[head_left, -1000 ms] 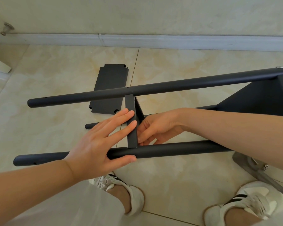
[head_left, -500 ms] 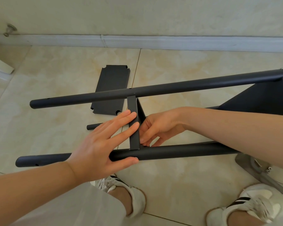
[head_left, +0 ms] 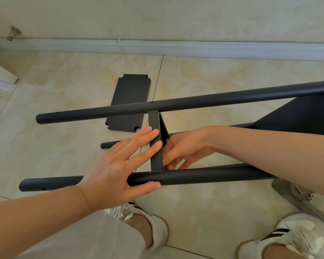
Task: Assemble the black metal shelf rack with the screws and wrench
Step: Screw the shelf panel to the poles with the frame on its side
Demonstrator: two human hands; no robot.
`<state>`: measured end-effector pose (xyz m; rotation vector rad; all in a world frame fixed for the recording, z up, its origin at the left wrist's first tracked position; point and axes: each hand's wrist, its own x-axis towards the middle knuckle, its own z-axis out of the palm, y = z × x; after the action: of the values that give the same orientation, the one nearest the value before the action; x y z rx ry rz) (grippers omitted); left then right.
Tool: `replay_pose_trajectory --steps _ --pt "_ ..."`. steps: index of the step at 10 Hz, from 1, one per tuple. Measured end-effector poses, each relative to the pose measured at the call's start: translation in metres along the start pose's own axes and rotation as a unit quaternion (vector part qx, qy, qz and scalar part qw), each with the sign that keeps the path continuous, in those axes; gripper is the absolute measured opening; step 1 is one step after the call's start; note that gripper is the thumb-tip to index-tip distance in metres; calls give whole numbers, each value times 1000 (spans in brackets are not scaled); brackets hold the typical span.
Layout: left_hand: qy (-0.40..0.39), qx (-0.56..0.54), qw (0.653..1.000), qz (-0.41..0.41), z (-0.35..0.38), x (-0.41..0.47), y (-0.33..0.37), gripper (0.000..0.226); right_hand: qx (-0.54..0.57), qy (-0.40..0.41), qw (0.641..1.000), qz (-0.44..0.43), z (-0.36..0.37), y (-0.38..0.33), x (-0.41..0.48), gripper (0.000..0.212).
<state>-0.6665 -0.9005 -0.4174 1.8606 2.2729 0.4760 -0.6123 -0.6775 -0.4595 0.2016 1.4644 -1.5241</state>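
Across mid-frame, on its side over floor tiles (head_left: 54, 94): half-built black rack (head_left: 204, 100), tubes running left to right. Between them, edge-on shelf panel (head_left: 156, 159), pressed by left hand (head_left: 116, 171) with straight fingers, thumb under lower tube (head_left: 204, 176). Just right of it, right hand (head_left: 185, 148), fingers curled beside a screw (head_left: 166, 140); impossible to tell any hold. Upper centre, loose shelf panel (head_left: 128, 101) flat on tiles.

My left grip (head_left: 116, 169) lies flat over the near black metal pole (head_left: 204, 175), fingers (head_left: 148, 134) against the upright black metal shelf panel (head_left: 156, 156) that spans from it to the far black metal pole (head_left: 195, 102). My right grip (head_left: 183, 148) sits just right of that panel. Behind the far pole, a flat black metal plate (head_left: 129, 98) lies on the floor (head_left: 64, 94).
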Motion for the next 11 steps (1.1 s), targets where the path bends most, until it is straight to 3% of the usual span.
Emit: replay_pose_trajectory --steps 4,7,10,11 --pt "1 2 1000 2 0 0 0 74 17 -4 1000 2 3 0 3 36" --pt "2 6 1000 2 0 0 0 74 15 -19 1000 5 -4 0 0 14" --pt "2 5 1000 1 0 0 1 74 27 -23 999 4 0 -1 2 23" --pt "2 6 1000 -1 0 0 1 74 32 -36 999 6 -3 1 -2 15"
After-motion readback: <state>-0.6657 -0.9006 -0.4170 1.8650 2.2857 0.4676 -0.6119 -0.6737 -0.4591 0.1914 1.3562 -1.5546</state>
